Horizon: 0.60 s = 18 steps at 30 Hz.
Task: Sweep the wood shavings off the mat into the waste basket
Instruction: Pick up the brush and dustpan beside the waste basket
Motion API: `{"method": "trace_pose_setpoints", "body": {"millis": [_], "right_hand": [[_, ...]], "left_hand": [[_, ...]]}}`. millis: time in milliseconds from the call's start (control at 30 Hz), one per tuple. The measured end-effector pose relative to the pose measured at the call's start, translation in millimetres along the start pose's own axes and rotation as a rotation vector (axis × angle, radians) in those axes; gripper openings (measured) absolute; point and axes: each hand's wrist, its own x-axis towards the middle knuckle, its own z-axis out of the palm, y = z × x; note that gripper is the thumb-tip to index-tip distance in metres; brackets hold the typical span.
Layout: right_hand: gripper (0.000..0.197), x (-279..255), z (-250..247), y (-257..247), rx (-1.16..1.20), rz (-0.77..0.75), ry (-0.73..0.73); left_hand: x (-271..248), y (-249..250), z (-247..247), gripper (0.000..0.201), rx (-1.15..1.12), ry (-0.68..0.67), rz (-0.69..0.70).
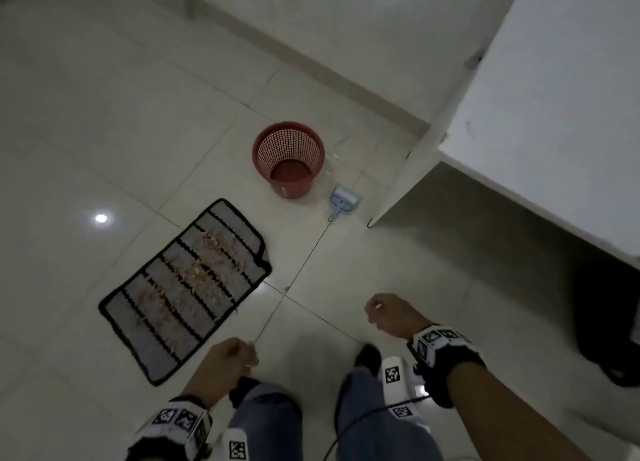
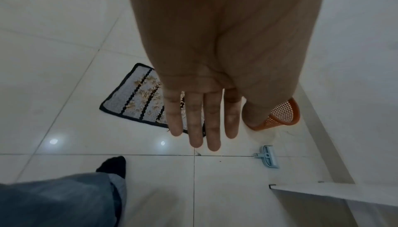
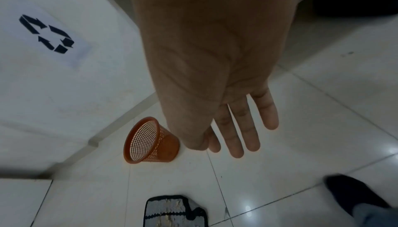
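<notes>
A grey mat point(image 1: 187, 287) with black wavy stripes lies on the tiled floor, strewn with tan wood shavings point(image 1: 204, 270). A red mesh waste basket point(image 1: 289, 157) stands upright beyond it. A small light-blue dustpan with its brush point(image 1: 344, 202) lies just right of the basket. My left hand point(image 1: 225, 360) hangs empty near the mat's near corner; in the left wrist view its fingers point(image 2: 194, 120) are straight. My right hand point(image 1: 388, 313) hangs empty further right, fingers point(image 3: 241, 128) straight and relaxed. The wrist views also show the mat point(image 2: 133, 101), basket point(image 3: 150, 141) and dustpan point(image 2: 267, 156).
A white table point(image 1: 554, 131) stands at the right, with a dark bag point(image 1: 606, 322) under it. A white wall with a skirting board point(image 1: 311, 55) runs behind the basket. My legs in jeans point(image 1: 374, 415) and black socks stand on the bare tiles.
</notes>
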Motion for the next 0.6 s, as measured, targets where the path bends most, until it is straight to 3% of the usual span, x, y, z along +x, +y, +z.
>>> {"method": "trace_pose_setpoints", "body": {"millis": [167,300,433,600], "right_hand": [[0.014,110.3,10.2,-16.5,-0.171,-0.069,-0.104],[0.019,222.9,16.4,-12.6,-0.295,-0.134,-0.108],[0.023,319.6,12.5,-10.3,-0.414,-0.212,-0.041],[0.025,421.6,10.2,0.6,-0.434,-0.255,0.156]], "left_hand": [[110.8,-10.6,21.4,0.019,-0.031,0.006,0.016],[222.7,-4.1,40.1,0.024,0.07,0.066,0.174],[337.2,9.5,52.4,0.03,0.365,0.061,0.347],[453.3,32.5,74.9,0.025,0.639,0.132,0.537]]}}
